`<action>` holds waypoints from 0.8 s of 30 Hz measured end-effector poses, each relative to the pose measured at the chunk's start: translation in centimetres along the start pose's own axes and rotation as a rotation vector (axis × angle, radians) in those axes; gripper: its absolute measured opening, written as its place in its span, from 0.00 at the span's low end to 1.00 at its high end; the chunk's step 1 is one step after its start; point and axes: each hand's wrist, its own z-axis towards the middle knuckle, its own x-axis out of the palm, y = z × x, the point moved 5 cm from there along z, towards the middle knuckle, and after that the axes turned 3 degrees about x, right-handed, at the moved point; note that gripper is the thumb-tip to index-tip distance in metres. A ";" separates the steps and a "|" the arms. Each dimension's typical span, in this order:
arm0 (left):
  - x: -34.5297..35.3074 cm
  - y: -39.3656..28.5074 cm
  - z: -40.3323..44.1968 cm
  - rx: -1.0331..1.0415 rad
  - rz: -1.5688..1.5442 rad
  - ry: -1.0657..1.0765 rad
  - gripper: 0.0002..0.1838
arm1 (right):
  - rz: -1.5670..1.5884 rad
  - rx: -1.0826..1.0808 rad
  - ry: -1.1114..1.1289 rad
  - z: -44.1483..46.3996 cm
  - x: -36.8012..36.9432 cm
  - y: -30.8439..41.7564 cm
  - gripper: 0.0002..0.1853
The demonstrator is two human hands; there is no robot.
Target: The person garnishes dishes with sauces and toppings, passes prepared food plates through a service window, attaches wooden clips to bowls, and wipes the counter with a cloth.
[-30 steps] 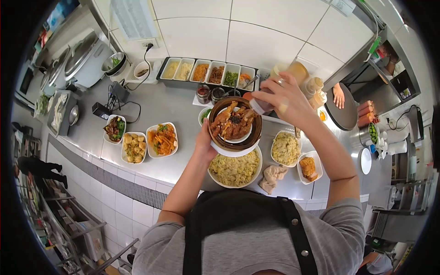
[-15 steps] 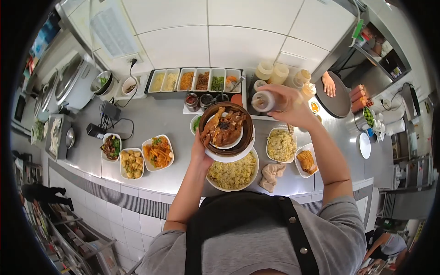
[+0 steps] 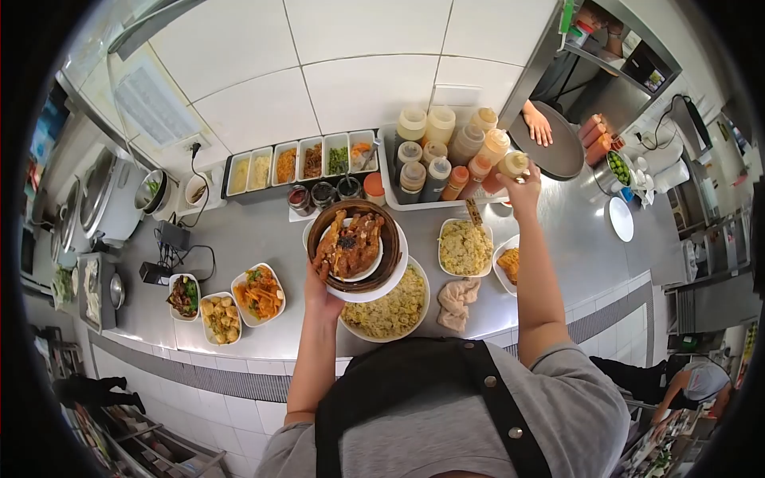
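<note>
My left hand (image 3: 322, 293) is closed on the edge of a white plate (image 3: 392, 285) and holds it up above the counter. On that plate rests a round brown steamer basket (image 3: 392, 237). Inside it, a white dish holds glossy brown chicken feet (image 3: 355, 245) with a dark topping. Reaching forward, my right hand (image 3: 522, 191) grips the upper part of a squeeze bottle (image 3: 511, 166) at the right end of a white tray (image 3: 426, 205). Several other squeeze bottles (image 3: 466, 146) stand in this tray, with clear, cream and orange contents.
Below the plate sits a large bowl of fried rice (image 3: 386, 307), with a smaller fried rice bowl (image 3: 465, 248) and a crumpled cloth (image 3: 457, 303) to the right. Topping containers (image 3: 311, 159) line the wall. Another person's hand (image 3: 539, 127) lies on a round dark tray (image 3: 558, 155).
My right hand has moved from a bottle at the tray's near left to one at its right end. My left hand still holds the plate and steamer. The head view has shifted.
</note>
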 end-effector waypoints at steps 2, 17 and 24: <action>-0.4 0.3 0.1 -0.013 -0.019 0.045 0.25 | -0.139 0.013 -0.011 0.3 1.1 -3.1 0.32; 6.0 7.8 -4.0 -0.104 0.056 0.030 0.29 | 0.599 0.808 0.838 -16.3 0.6 1.6 0.25; 13.4 18.3 -4.3 -0.214 0.047 0.197 0.31 | 0.712 0.791 0.457 -16.7 -8.2 -2.8 0.18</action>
